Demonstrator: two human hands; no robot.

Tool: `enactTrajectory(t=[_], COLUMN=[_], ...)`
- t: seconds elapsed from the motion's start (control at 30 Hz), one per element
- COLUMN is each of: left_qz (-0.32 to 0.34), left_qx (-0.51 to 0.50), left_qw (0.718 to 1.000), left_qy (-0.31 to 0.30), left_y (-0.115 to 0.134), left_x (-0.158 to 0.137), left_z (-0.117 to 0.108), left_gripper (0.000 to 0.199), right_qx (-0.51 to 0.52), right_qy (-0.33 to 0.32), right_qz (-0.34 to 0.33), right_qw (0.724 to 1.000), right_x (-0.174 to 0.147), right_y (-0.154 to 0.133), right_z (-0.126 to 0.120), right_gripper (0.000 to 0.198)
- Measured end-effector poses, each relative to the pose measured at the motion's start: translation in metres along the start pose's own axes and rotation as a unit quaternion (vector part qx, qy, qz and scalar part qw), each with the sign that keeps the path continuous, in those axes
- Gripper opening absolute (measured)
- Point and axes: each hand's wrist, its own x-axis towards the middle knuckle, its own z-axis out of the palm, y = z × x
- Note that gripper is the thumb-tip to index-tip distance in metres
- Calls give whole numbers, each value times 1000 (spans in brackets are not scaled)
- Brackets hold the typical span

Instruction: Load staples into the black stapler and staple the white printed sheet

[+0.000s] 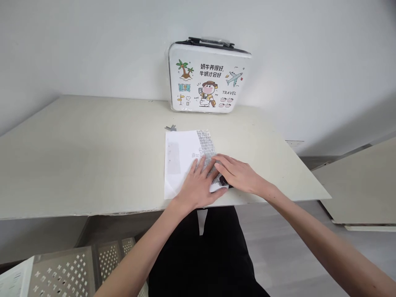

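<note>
Pressing the paper [182,150] against the surface [93,152] with the left hand [198,186], laid flat with fingers [200,166] spread wide and gripping nothing. Curling the right hand [236,173] over a dark object [223,180] at the paper's right side, with fingers bent and close together, near the left ones; cannot tell whether firmly gripping or merely covering it, with most of it hidden beneath. Holding the paper near the surface's front edge, just before the black trousers [198,255], with a grey brick pattern showing along its right part. Covering its lower right with both hands, so blocking any view of that area. Facing a white case [210,78] beyond, upright near the wall [108,45], well apart from both hands. Showing also grey strips [170,128] just beside the paper's far left corner, perforated baskets [62,274] below at lower left, and a pale board [368,181] past the surface's right end, above grey floor [269,247].
</note>
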Motion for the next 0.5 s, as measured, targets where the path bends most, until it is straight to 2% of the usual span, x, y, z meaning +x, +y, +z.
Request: enactTrajectory(t=[0.5], left_qz=[4], left_qx=[-4], left_qw=[1000], left_qy=[11], left_y=[-1], left_x=[-1], left_z=[2], left_gripper=[81], right_qx=[-22], right_qy=[4], right_qz=[12], right_qw=[1000], right_x=[2], right_y=[-4], right_z=[1], right_gripper=[51])
